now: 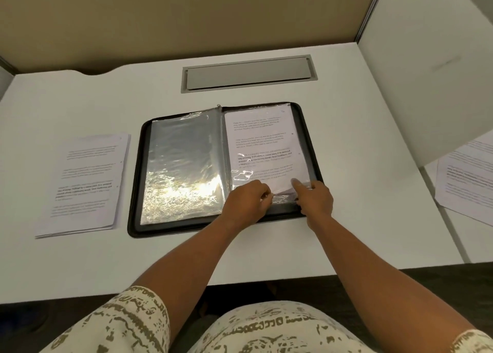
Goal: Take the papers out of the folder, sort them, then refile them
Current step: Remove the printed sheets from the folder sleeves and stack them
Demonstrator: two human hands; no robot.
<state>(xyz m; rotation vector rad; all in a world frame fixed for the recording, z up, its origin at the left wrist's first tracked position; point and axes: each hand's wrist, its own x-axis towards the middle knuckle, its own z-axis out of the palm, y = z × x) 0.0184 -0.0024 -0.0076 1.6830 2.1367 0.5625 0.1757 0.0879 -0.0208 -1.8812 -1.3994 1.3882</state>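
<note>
A black zip folder (pixel 137 171) lies open on the white desk. Its left clear sleeve (pixel 184 165) holds no paper and glares with reflected light. The right sleeve holds a printed sheet (pixel 262 144). My left hand (pixel 246 202) pinches the near edge of the right sleeve, fingers curled. My right hand (pixel 316 199) rests at the sleeve's near right corner, its thumb pressing on the plastic over the sheet. A stack of printed papers (pixel 85 181) lies left of the folder.
A grey cable hatch (pixel 249 73) is set in the desk behind the folder. A white partition (pixel 426 72) stands at the right, with more printed sheets (pixel 466 181) on the neighbouring desk. A tan panel closes the back. The desk's front edge is near my lap.
</note>
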